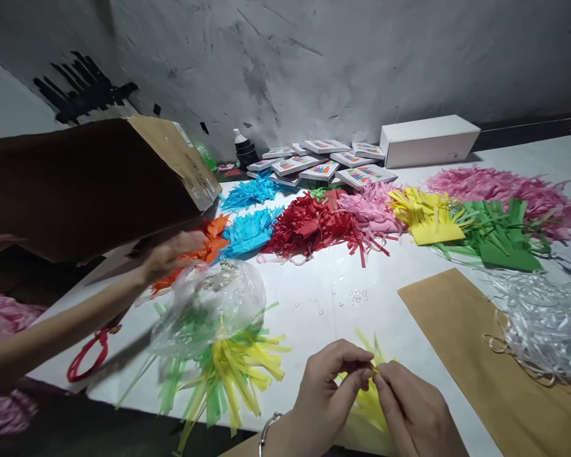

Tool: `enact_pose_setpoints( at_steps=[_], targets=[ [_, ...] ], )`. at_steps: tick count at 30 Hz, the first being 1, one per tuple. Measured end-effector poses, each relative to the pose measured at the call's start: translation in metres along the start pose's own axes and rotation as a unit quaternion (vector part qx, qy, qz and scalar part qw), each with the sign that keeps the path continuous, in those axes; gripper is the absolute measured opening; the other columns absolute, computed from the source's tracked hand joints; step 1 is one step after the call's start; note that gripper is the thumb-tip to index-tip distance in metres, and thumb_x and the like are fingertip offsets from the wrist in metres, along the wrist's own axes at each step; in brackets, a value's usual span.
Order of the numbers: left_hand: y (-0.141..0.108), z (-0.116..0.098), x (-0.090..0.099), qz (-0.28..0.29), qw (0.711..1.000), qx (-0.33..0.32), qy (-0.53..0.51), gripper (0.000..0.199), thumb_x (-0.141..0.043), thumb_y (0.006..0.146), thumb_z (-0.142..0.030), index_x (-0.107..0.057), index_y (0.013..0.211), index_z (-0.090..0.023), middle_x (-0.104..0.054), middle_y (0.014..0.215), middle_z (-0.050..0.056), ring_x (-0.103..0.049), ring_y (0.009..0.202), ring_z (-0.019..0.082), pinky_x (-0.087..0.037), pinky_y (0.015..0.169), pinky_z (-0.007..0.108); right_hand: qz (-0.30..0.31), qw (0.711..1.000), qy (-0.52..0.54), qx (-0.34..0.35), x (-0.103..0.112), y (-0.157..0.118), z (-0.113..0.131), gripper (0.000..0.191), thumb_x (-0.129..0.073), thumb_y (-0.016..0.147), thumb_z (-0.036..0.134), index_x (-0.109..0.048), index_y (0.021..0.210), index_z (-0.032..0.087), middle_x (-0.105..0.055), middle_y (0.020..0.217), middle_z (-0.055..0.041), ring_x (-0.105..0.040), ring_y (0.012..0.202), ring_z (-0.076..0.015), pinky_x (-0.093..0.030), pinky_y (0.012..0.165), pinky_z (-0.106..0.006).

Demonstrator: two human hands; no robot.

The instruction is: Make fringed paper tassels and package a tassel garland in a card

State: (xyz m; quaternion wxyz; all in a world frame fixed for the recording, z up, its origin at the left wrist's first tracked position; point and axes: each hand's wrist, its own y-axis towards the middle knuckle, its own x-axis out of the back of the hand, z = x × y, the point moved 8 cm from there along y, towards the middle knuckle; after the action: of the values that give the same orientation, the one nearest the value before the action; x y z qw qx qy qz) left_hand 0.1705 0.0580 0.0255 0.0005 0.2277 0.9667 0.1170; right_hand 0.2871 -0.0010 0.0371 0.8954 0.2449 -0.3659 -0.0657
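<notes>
My left hand (330, 387), with a bracelet at the wrist, and my right hand (412, 406) meet at the table's front edge. Fingertips of both pinch the twisted top of a yellow paper tassel (370, 406), whose strips hang below and poke up behind the fingers. The exact point of the pinch is partly covered by the fingers. Small clear plastic pieces (359, 296) lie scattered on the white tabletop (304, 336) just beyond. Left of my hands, yellow and green tassels (238, 368) spread out beside and under a clear plastic bag (223, 298).
Another person's hand (174, 254) reaches over orange tassels (214, 238) near a big cardboard box (171, 158). Blue, red (309, 225), pink, yellow and green fringe piles line the back, before flat boxes (314, 166) and a white box (428, 143). White ribbon (542, 324) lies on brown card (452, 317).
</notes>
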Motion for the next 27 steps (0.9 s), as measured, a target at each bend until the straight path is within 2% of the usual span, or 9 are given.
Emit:
enact_pose_setpoints(
  at_steps=[4, 9, 14, 18, 23, 27],
  targets=[
    [-0.002, 0.0, 0.001, -0.007, 1.0, -0.015, 0.026, 0.027, -0.06, 0.088, -0.005, -0.071, 0.106, -0.022, -0.069, 0.087, 0.003, -0.066, 0.075, 0.013, -0.055, 0.07, 0.023, 0.016, 1.0, 0.01, -0.012, -0.007, -0.001, -0.004, 0.024, -0.04, 0.102, 0.014, -0.049, 0.081, 0.022, -0.053, 0.066, 0.0026, -0.056, 0.056, -0.0114, -0.041, 0.054, -0.022],
    [-0.002, 0.005, 0.001, -0.02, 1.0, 0.015, 0.008, 0.019, -0.059, 0.092, -0.01, -0.07, 0.103, -0.021, -0.068, 0.089, 0.003, -0.065, 0.069, 0.012, -0.055, 0.067, 0.022, 0.014, 0.999, 0.023, -0.037, -0.006, -0.006, -0.01, 0.019, -0.043, 0.103, 0.018, -0.053, 0.088, 0.022, -0.056, 0.071, 0.0018, -0.057, 0.059, -0.0122, -0.043, 0.057, -0.022],
    [-0.001, 0.0, 0.001, -0.01, 0.999, -0.002, 0.047, 0.019, -0.061, 0.091, -0.009, -0.072, 0.1, -0.022, -0.07, 0.085, 0.003, -0.067, 0.076, 0.013, -0.055, 0.071, 0.022, 0.045, 0.995, 0.058, -0.063, -0.011, -0.007, -0.012, 0.023, -0.041, 0.104, 0.02, -0.052, 0.084, 0.023, -0.056, 0.069, 0.0029, -0.057, 0.058, -0.0113, -0.043, 0.055, -0.021],
    [-0.004, 0.009, 0.004, -0.023, 0.999, 0.032, 0.02, 0.017, -0.061, 0.093, -0.013, -0.071, 0.102, -0.022, -0.071, 0.089, 0.003, -0.066, 0.071, 0.012, -0.055, 0.067, 0.022, 0.006, 0.993, 0.085, -0.081, -0.007, -0.007, -0.012, 0.013, -0.044, 0.103, 0.022, -0.056, 0.097, 0.024, -0.061, 0.078, 0.0018, -0.061, 0.064, -0.0112, -0.047, 0.061, -0.02],
    [-0.007, 0.018, 0.0, -0.022, 0.998, 0.056, -0.007, 0.014, -0.064, 0.092, -0.018, -0.071, 0.105, -0.021, -0.073, 0.089, 0.005, -0.069, 0.073, 0.014, -0.058, 0.07, 0.024, -0.018, 0.992, 0.087, -0.084, -0.005, -0.009, -0.011, 0.018, -0.044, 0.102, 0.021, -0.056, 0.089, 0.023, -0.055, 0.071, 0.0023, -0.056, 0.058, -0.0117, -0.043, 0.055, -0.021],
    [-0.006, 0.023, -0.001, -0.023, 0.996, 0.077, -0.027, 0.012, -0.066, 0.092, -0.023, -0.073, 0.102, -0.019, -0.073, 0.088, 0.005, -0.069, 0.071, 0.014, -0.058, 0.069, 0.024, -0.028, 0.987, 0.119, -0.107, -0.008, -0.01, -0.014, 0.018, -0.044, 0.101, 0.022, -0.057, 0.088, 0.023, -0.057, 0.072, 0.0016, -0.056, 0.059, -0.012, -0.043, 0.055, -0.021]
  ],
)
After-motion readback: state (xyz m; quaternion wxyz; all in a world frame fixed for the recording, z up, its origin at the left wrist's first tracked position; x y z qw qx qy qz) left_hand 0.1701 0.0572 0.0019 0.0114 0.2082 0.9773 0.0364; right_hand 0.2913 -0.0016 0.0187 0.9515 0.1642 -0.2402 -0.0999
